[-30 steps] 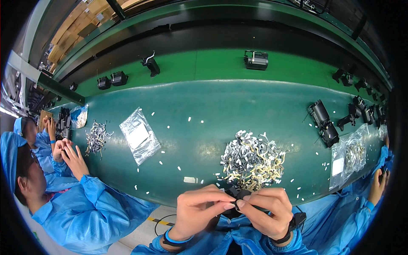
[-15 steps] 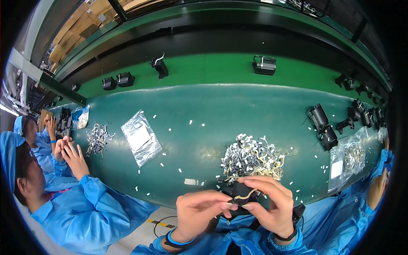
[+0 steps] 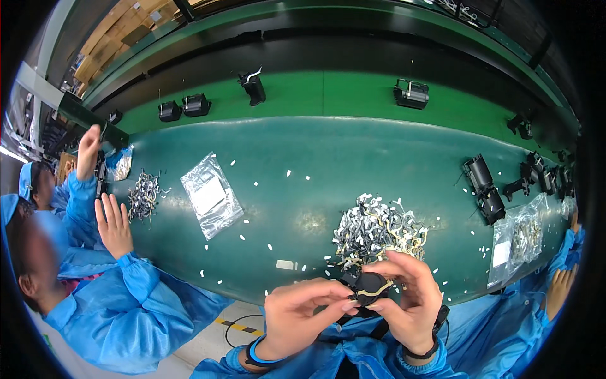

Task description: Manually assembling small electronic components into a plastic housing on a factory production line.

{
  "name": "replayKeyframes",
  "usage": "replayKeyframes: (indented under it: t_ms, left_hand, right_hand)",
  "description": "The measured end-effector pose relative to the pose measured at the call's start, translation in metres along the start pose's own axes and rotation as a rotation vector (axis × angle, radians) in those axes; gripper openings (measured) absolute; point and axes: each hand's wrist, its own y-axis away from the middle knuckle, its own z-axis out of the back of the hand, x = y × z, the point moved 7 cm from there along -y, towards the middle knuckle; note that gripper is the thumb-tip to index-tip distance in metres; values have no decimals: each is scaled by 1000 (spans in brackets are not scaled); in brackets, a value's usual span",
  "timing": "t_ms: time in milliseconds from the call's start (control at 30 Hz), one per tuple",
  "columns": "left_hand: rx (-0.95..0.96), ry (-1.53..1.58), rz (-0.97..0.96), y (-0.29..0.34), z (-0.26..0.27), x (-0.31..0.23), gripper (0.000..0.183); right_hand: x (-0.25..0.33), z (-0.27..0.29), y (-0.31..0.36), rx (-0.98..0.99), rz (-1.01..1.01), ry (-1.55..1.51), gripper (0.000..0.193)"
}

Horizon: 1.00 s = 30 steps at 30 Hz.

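Note:
Close to my body, above the near table edge, a black plastic housing [image 3: 369,284] sits between my hands. A short cream-coloured cable [image 3: 379,292] runs across its face. My left hand [image 3: 309,306] comes from the left, thumb and index finger pinched on the cable's dark end. On the other side my right hand [image 3: 410,294] is closed around the housing, its thumb below and its fingers over the top. The palm side of the housing is hidden. Just beyond my hands lies a heap of short black, white and cream cables [image 3: 379,227] with white connectors.
Small white bits lie scattered over the green table [image 3: 303,145]. A clear bag [image 3: 211,196] and a smaller cable pile [image 3: 145,196] are at left. Black housings [image 3: 483,189] and a bag of cables [image 3: 525,237] stand right. More housings [image 3: 411,95] line the green strip behind. Co-workers sit either side.
The view has shifted slightly. My hands keep the same hold, with the housing's face showing more. At left, a co-worker's hands have parted, and a raised hand now shows near the post.

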Motion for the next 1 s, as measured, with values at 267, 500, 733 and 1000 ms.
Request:
replayKeyframes:
  t_ms: [267,500,733,1000]
  left_hand:
    - [29,-18,-63,3,2,-3,18]
    - [22,-130,-92,4,0,-9,21]
    - [10,-96,-42,3,2,-3,18]
    - [-31,-21,15,3,-2,-1,17]
  right_hand:
    - [-2,-2,1,-62,-39,-59,70]
    - [2,1,-3,13,117,-1,66]
    - [-3,-1,-3,-29,12,-105,63]
    - [-5,0,-1,3,78,-76,63]
